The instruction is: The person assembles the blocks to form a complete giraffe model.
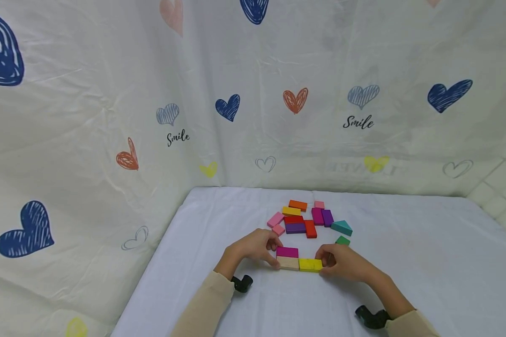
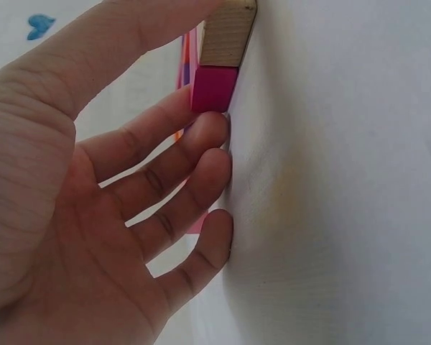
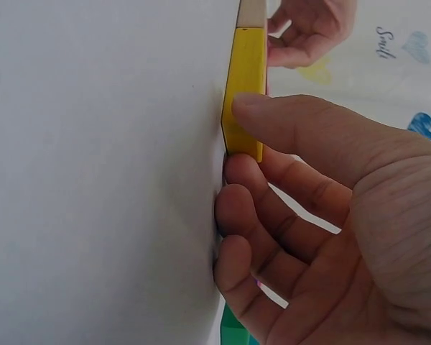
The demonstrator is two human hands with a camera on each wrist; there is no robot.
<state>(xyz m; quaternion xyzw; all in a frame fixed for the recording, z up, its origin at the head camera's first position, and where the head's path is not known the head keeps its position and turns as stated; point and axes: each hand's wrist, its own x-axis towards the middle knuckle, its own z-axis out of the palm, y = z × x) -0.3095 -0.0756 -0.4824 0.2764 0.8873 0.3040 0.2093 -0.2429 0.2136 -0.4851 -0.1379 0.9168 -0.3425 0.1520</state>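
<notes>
In the head view, a magenta block (image 1: 287,252) lies behind a plain wooden block (image 1: 287,263). A yellow block (image 1: 310,265) sits end to end with the wooden one on its right. My left hand (image 1: 255,248) pinches the wooden and magenta pair from the left; its thumb is on the wooden block (image 2: 228,32) and its index finger reaches the magenta block (image 2: 214,88) in the left wrist view. From the right, my right hand (image 1: 349,263) pinches the yellow block's right end, the thumb on its near face in the right wrist view.
Behind the hands lie several coloured blocks, among them a red upright-lying block (image 1: 310,229), a purple block (image 1: 295,228), pink blocks (image 1: 275,219) and a teal triangle (image 1: 342,227). A green block (image 1: 342,240) is just behind my right hand. White cloth (image 1: 426,243) covers the table.
</notes>
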